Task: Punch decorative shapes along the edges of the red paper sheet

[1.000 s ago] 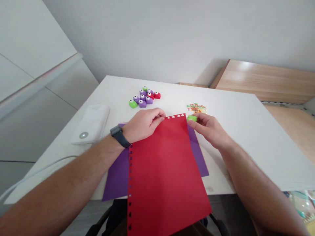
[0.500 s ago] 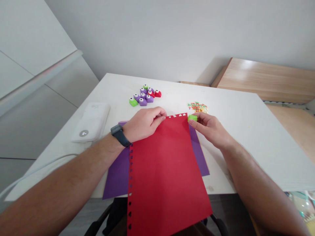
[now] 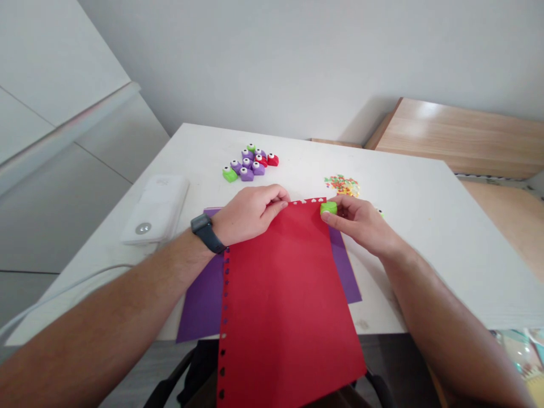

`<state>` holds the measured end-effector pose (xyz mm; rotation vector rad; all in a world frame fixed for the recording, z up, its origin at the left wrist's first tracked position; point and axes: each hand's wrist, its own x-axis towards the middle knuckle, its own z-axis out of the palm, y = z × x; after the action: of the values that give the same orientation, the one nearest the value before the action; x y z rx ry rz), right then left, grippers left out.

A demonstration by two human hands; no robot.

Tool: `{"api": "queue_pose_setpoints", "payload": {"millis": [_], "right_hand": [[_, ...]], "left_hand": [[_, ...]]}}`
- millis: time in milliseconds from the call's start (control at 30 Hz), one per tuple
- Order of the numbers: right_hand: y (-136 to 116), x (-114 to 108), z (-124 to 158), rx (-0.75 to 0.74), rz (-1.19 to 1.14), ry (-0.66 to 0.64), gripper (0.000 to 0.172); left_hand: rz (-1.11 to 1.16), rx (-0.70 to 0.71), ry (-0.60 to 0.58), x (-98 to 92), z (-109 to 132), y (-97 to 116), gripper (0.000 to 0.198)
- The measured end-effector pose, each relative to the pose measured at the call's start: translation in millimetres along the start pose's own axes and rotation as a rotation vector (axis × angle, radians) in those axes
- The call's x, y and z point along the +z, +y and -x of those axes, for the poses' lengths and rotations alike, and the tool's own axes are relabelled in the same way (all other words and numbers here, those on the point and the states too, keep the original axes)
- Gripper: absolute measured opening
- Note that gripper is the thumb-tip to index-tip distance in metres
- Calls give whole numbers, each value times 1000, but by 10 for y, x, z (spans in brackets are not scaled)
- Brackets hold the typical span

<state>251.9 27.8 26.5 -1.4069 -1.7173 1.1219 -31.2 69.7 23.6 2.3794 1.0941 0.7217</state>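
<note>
1. Overhead view, and a broad white table (image 3: 425, 243) spreading across the frame from 9 round to 3 o'clock, with a wooden surface (image 3: 450, 133) beyond it at 2 o'clock.
2. Dead centre, a red paper sheet (image 3: 280, 306) lying over a purple paper sheet (image 3: 199, 306), with purple showing on both sides, probably as a backing. Red overhanging the near table edge at 6 o'clock. Punched holes (image 3: 225, 294) running down the sheet's left edge, small hearts (image 3: 308, 201) along its far edge.
3. At 11 o'clock, the left hand (image 3: 250, 215), black watch (image 3: 206, 233) on the wrist, fingers curled over the far edge and bearing down, apparently to stop the sheet from sliding. Pressing or truly pinching? Impossible to tell from here.
4. At 1 o'clock, the right hand (image 3: 361, 224), closed firmly around a green punch (image 3: 328, 208), thumb and fingers pinching it at the far edge, right past the last heart. Paper apparently fed into its slot, though the slot itself stays hidden.
5. Up at 12 o'clock, spare paper punches (image 3: 246, 174) in green, purple and red, bunched within easy reach. At 1 o'clock, coloured paper bits (image 3: 342, 185), near the right hand. At 10 o'clock, a white pad (image 3: 155, 209) with a cable (image 3: 85, 273).
</note>
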Motion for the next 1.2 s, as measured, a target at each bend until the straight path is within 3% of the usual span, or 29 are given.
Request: {"api": "queue_pose_setpoints", "payload": {"millis": [1200], "right_hand": [[1,53,6,-3,-48,-15,42]], "left_hand": [[51,-5,-59,-9,-4,-24,18]]}}
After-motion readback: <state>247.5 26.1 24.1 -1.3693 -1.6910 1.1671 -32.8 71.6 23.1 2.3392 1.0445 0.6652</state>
